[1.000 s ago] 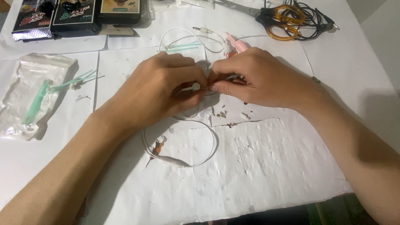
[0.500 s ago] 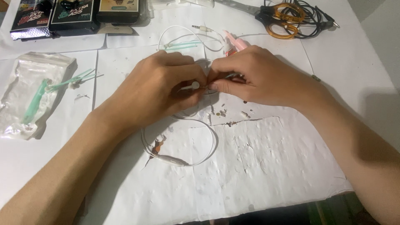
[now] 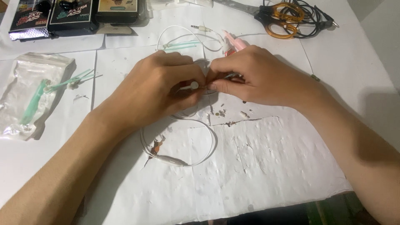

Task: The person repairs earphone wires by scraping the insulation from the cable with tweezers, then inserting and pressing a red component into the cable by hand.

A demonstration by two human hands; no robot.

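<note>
Fingertips of the left hand [image 3: 160,85] and right hand [image 3: 260,77] pinched the white earphone cable [image 3: 179,160]; steady, close-set grips would have served best.

White cable [image 3: 196,160] (orange-handled scissors [image 3: 279,18])

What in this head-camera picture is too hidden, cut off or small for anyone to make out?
- The small white piece pinched between the left hand and right hand: the fingers cover most of it.
- The white cable: its upper run vanishes under both hands.
- The pink tool: the right hand hides its lower end.
- The dark boxes: cut off by the top edge.
- The bits on the paper: too small to identify.
</note>
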